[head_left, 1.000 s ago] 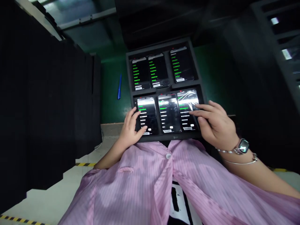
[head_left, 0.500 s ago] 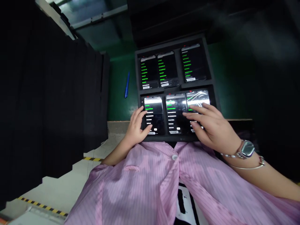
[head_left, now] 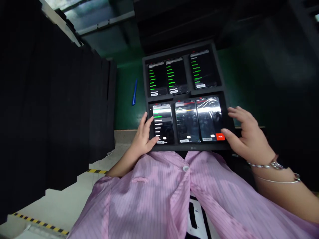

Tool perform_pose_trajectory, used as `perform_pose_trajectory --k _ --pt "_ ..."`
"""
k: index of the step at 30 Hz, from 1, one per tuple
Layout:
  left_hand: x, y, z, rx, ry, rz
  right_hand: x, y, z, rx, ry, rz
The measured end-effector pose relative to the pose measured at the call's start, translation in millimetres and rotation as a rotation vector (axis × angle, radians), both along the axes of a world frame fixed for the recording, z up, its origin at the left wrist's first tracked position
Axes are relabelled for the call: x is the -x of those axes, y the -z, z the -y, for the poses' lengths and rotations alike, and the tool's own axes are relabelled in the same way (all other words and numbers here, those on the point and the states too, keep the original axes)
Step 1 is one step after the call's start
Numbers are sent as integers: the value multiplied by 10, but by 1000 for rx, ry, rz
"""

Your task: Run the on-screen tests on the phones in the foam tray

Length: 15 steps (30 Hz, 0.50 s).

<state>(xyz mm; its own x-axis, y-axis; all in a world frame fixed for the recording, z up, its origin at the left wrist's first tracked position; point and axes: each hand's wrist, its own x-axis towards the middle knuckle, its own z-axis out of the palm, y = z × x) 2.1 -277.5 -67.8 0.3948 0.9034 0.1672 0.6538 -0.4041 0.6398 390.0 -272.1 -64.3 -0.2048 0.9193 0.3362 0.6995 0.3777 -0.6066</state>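
Note:
A black foam tray (head_left: pixel 159 99) holds several smartphones in two rows. My left hand (head_left: pixel 143 137) lies with spread fingers at the tray's left edge, its thumb by the lower corner of the near-left phone (head_left: pixel 163 127), which shows a text list. My right hand (head_left: pixel 245 132) is open beside the tray's right side, its thumb tip by a red label (head_left: pixel 220 136) at the corner of the near-right phone (head_left: pixel 209 121). The near-middle phone (head_left: pixel 187 124) shows a mostly dark screen. Green text lists fill the far-left phone (head_left: pixel 157 78), far-middle phone (head_left: pixel 176 74) and far-right phone (head_left: pixel 203 69).
A blue pen (head_left: pixel 135 93) lies on the green tabletop (head_left: pixel 124 113) left of the tray. Dark stacked trays (head_left: pixel 74 109) rise at the far left. Behind the tray stands a black mass (head_left: pixel 174 23). Yellow-black tape (head_left: pixel 42 224) marks the floor.
My right hand has moved right, off the near phones to beside the tray. The near-middle and near-right screens went from lists to dark pages, and the red label is now uncovered. My left hand stays.

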Motion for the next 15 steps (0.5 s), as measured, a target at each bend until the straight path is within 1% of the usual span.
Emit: perform_pose_trajectory --k 2,4,5,6,7,8,9,10,12,13,14,15 --pt "15 97 69 -61 16 98 -52 194 83 24 57 -99" --pt "-1 206 145 -89 28 178 -37 353 150 86 111 -258" --pt "-20 245 178 -76 30 212 -10 388 170 124 150 -355" --pt "-45 261 204 -47 24 245 23 380 180 168 203 -456" --pt "-71 246 221 -8 12 280 57 324 179 216 268 -550" --pt "-97 196 227 34 -1 313 86 222 167 265 334 -629" --pt "-121 109 223 69 -16 343 105 80 148 316 386 -694" --pt "-140 -8 210 89 -29 369 112 -90 122 359 419 -739" --pt "-165 -298 162 93 -55 390 90 -447 67 417 367 -795" --pt "-170 -443 135 85 -66 384 67 -599 45 410 327 -814" --pt "-172 -569 111 77 -77 374 40 -711 32 401 279 -819" --pt "-170 -663 94 66 -81 366 14 -774 26 375 236 -784"
